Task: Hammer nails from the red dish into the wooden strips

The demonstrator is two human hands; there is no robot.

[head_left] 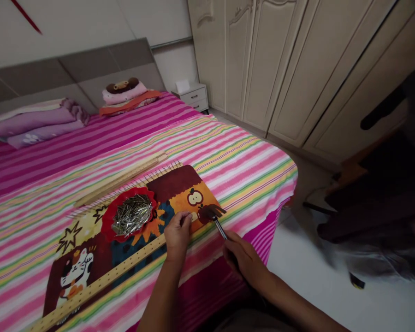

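My right hand [244, 258] is closed around the handle of a claw hammer [219, 226], whose dark head is raised beside my left hand. The fingertips of my left hand [178, 233] are pinched together above the right end of a pale wooden strip [124, 267] with a row of holes. Anything between those fingers is too small to make out. Left of this hand, a red scalloped bowl [107, 221] full of metal nails [133, 214] rests on a colourful printed mat [162, 186]. Along the mat's far edge lies a wooden strip with many upright nails [159, 171].
Further wooden strips [124, 177] lie behind the mat on the striped bedspread [249, 166]. Folded bedding [44, 122] is stacked by the headboard [100, 64]. A nightstand [193, 97] and tall wardrobe [249, 60] stand beyond. Dark clothing [363, 203] hangs at the right.
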